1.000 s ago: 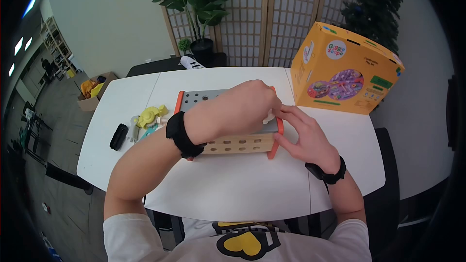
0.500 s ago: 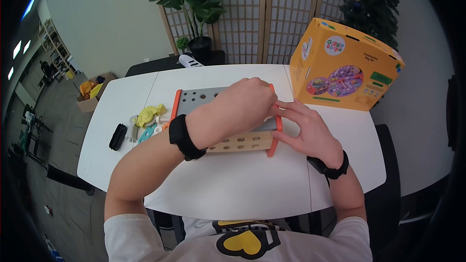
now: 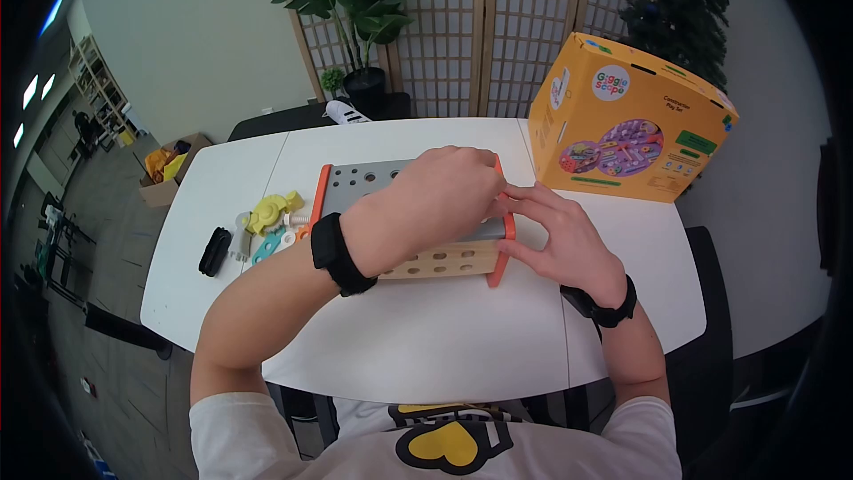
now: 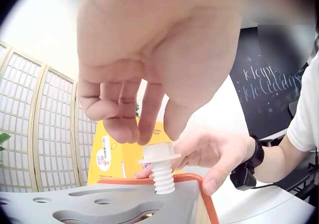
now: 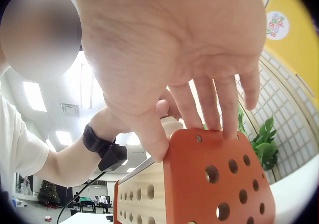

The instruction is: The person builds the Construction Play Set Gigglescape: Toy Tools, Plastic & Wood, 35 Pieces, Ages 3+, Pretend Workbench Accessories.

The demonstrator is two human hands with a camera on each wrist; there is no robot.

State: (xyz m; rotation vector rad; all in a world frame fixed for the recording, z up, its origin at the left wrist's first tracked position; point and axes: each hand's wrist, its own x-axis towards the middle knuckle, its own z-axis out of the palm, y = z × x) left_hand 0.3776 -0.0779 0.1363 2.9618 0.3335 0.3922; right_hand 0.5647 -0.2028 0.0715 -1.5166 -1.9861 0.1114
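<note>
A toy workbench with a grey perforated top (image 3: pixel 355 180), wooden side (image 3: pixel 444 260) and orange end panels (image 5: pixel 199 184) stands on the table. In the left wrist view a white threaded screw (image 4: pixel 163 176) stands upright at the top's corner. My left hand (image 3: pixel 440 204) is above it, thumb and fingertips curled at the screw's head; the head view hides this contact. My right hand (image 3: pixel 569 244) has its fingers extended, fingertips on the top edge of the near orange panel and thumb at its corner in the right wrist view.
Left of the workbench lie a yellow toy piece (image 3: pixel 271 212), a teal piece (image 3: pixel 267 247), a grey piece (image 3: pixel 241 238) and a black object (image 3: pixel 215 252). A yellow box (image 3: pixel 622 124) stands at the table's back right. A potted plant (image 3: pixel 364 84) is behind the table.
Since a second ago my left hand has shifted slightly at the screw, which is now hidden in the head view. My right hand stays at the end panel. The head view has tilted slightly.
</note>
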